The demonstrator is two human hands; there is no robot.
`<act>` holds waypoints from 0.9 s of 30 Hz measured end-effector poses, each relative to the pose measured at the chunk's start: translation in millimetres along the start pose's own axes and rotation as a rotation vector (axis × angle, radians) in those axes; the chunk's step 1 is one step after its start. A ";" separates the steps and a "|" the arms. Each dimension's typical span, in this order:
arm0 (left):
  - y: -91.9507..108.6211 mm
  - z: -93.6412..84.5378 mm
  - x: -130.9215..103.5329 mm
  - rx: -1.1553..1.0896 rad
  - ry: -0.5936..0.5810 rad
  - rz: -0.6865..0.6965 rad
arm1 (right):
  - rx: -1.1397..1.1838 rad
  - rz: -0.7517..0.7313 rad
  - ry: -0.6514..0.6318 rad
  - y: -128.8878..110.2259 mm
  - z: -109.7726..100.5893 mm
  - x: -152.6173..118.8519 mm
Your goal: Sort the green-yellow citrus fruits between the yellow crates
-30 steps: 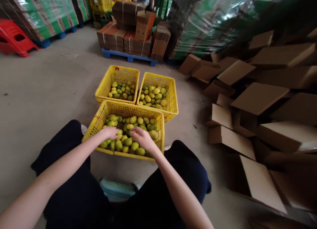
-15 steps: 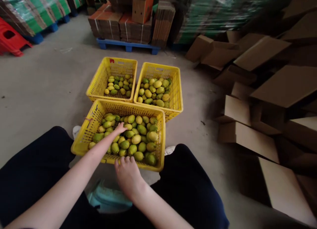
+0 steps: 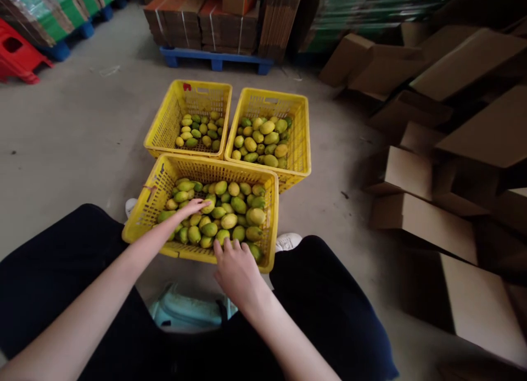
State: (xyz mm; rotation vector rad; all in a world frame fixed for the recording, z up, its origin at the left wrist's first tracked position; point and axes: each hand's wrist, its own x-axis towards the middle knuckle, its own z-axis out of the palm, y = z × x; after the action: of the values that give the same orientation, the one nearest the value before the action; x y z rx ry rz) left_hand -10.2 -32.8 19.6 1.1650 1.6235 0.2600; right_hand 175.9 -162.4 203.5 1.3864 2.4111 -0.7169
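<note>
Between my knees sits a yellow plastic crate [image 3: 269,205] holding a layer of yellow-green lemons [image 3: 229,220]. My left hand [image 3: 196,206] reaches into its middle, the thumb and fingers closed on one lemon [image 3: 208,206] at the top of the pile. Over the near rim, towards the right, is my right hand [image 3: 237,268]. Its fingers are apart and bent down at the nearest lemons, with no fruit visible in them; the fingertips are partly hidden by the back of the hand.
Behind stand two more yellow crates, a left one [image 3: 150,134] and a right one [image 3: 303,134], both with lemons. Cardboard boxes [image 3: 432,222] lie heaped on the right. A blue pallet [image 3: 216,60] carries flattened cartons at the back. A red plastic stool [image 3: 18,51] stands far left.
My right hand has moved right and forward over the near rim to the lemons. My left hand is now closed on a lemon in the middle. The view has tilted slightly down.
</note>
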 end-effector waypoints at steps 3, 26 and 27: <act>19.6 -22.4 -36.9 -0.261 -0.090 -0.031 | 0.127 0.058 0.197 1.5 -11.0 0.8; 44.6 60.8 -40.1 0.229 -0.090 0.268 | 1.719 0.168 0.744 45.1 -34.3 10.3; 46.4 72.0 -38.1 0.157 -0.047 0.297 | 1.715 0.171 0.738 45.7 -32.7 10.5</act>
State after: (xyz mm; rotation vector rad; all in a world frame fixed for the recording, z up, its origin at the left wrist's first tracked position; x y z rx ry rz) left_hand 73.5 -66.3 45.1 1.5240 1.4472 0.2955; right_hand 210.5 -117.9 213.3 2.5843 1.5704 -2.9620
